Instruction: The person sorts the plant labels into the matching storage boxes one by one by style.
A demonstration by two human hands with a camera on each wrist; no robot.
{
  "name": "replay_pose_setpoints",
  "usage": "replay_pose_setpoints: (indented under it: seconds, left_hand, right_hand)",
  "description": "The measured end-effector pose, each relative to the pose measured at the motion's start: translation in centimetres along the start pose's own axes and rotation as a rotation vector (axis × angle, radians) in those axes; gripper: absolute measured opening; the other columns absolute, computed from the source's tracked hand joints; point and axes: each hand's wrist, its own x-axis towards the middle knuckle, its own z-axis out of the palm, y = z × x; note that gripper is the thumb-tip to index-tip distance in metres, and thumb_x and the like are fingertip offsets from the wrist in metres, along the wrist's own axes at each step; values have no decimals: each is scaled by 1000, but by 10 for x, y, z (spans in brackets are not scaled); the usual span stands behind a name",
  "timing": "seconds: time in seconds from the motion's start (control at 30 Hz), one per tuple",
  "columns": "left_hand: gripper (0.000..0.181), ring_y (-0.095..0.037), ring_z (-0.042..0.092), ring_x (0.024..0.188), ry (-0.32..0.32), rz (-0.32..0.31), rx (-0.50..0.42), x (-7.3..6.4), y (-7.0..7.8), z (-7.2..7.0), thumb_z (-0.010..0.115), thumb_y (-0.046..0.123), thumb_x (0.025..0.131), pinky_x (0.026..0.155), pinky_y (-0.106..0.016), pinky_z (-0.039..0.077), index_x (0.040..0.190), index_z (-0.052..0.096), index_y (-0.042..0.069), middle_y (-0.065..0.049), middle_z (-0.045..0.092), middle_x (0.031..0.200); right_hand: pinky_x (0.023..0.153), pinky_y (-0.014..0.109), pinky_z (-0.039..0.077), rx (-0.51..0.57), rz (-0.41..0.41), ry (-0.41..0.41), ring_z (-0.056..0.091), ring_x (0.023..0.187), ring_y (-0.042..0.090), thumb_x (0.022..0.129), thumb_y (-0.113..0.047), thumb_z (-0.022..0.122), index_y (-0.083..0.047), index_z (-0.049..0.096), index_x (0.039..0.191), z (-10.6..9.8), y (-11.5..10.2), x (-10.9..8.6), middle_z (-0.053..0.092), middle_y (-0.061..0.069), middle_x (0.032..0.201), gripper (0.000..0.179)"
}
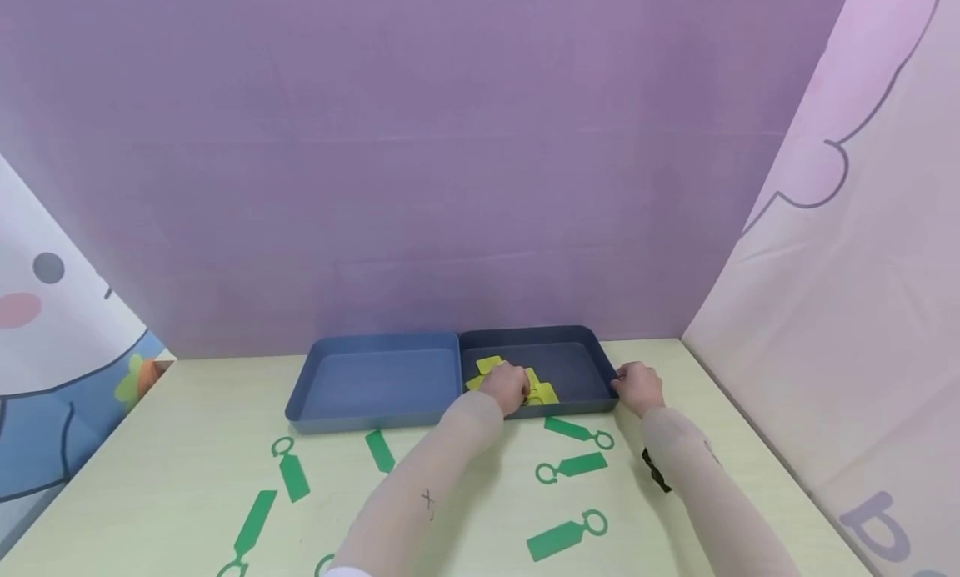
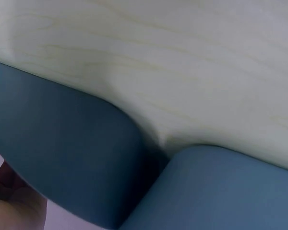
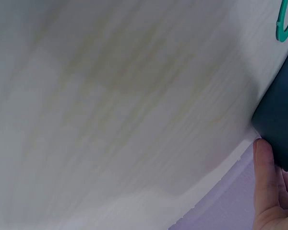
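My left hand (image 1: 507, 385) is down in the dark blue tray (image 1: 573, 364), its fingers curled among several yellow tags (image 1: 489, 363). Whether those fingertips pinch a tag is hidden by the hand. In the left wrist view, part of the left hand (image 2: 19, 203) shows behind the tray wall (image 2: 67, 129). At the tray's right side my right hand (image 1: 640, 388) grips the rim. The right wrist view has one digit of the right hand (image 3: 266, 182) against the outer wall (image 3: 281, 115), with other fingers bent by the rim.
A lighter blue tray (image 1: 382, 381) stands against the dark one's left side. Several green tags with ring ends, such as one green tag (image 1: 557, 540), lie on the pale wooden table (image 1: 180, 444). A small black item (image 1: 657, 470) shows beside the right forearm. A purple cloth (image 1: 480, 160) hangs behind.
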Motion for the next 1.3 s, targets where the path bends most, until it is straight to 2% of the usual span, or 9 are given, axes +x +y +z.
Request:
replay_pose_setpoints:
  seconds: [0.23,0.47,0.67,0.8,1.07,1.2,1.3]
  left_hand:
    - [19,-17,66,92,8,2,-6,-4,-1,-3,60,5,86,77,-27,54,96,74,12,-2,71,97]
    - [21,-14,66,84,29,27,-23,-5,-6,-1,58,2,85,74,-26,54,90,75,13,0,71,91]
    - [17,-15,65,88,13,20,-62,-11,-13,-6,58,9,87,76,-27,53,94,74,11,-1,71,94]
    - [19,-16,64,94,15,13,-99,-19,-14,-11,59,14,88,80,-28,52,101,72,10,-1,69,101]
    - [25,-18,63,100,35,-33,-276,-41,-11,-21,58,18,89,80,-32,52,110,68,10,-2,67,109]
    - [26,-21,62,102,34,1,-310,-55,-10,-27,60,17,88,80,-31,53,111,67,9,-4,67,111]
    - [25,-20,60,106,18,39,-297,-69,-12,-32,60,18,88,86,-34,50,111,67,11,-3,66,113]
  right_hand:
    - [84,54,44,-5,-4,7,60,92,41,84,-7,59,11,62,103,0,0,-1,65,25,98,27]
    - [83,53,45,3,7,-12,60,92,40,85,-8,58,10,62,103,3,3,2,65,25,99,26]
    - [80,52,46,9,-12,-19,61,89,38,85,-9,58,10,62,104,5,2,6,66,24,97,27]
    - [80,52,45,30,-15,-9,61,87,38,85,-11,58,10,62,103,5,0,7,65,25,99,28]
    - [78,49,47,108,8,-34,58,92,41,89,-16,57,12,61,105,0,-2,6,62,28,104,32]
    - [86,52,44,74,-6,-45,53,104,45,91,-23,53,14,52,118,-4,-2,8,56,31,116,45]
    - [91,55,41,53,-46,-45,47,112,48,93,-26,50,15,38,130,-10,-5,8,46,34,126,56]
